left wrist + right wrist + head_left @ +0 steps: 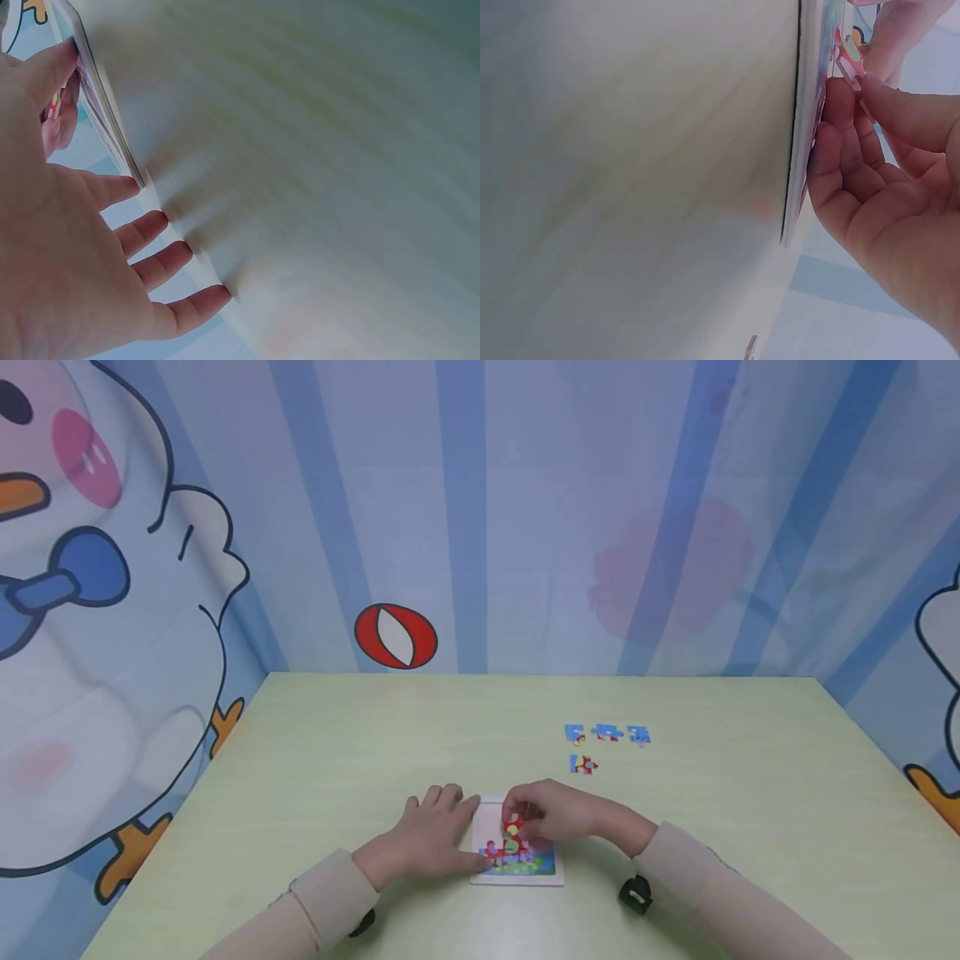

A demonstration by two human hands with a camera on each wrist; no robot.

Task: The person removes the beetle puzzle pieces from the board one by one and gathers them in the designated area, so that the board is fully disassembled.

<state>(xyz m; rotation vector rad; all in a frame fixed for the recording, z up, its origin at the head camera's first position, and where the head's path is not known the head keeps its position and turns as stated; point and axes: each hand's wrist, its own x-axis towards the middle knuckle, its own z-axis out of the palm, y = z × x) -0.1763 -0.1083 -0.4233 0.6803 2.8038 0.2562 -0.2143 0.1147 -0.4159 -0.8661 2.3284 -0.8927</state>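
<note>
A small jigsaw board (487, 818) lies on the table, its lower part filled with a picture in red, green and blue and its upper left bare white. My left hand (429, 842) rests beside it with fingers spread; the thumb lies on its lower left corner and the index fingertip is at its upper left corner. In the left wrist view, the fingertips (214, 298) meet the tabletop. My right hand (561, 810) pinches a red and yellow puzzle piece (513, 828) over the board. The right wrist view shows this piece (849, 73) tilted, between thumb and curled fingers.
Several loose puzzle pieces (607, 732), mostly blue with red and yellow bits, lie on the pale green table (360, 735) farther back to the right. A striped cartoon curtain (525, 527) stands behind the table's far edge.
</note>
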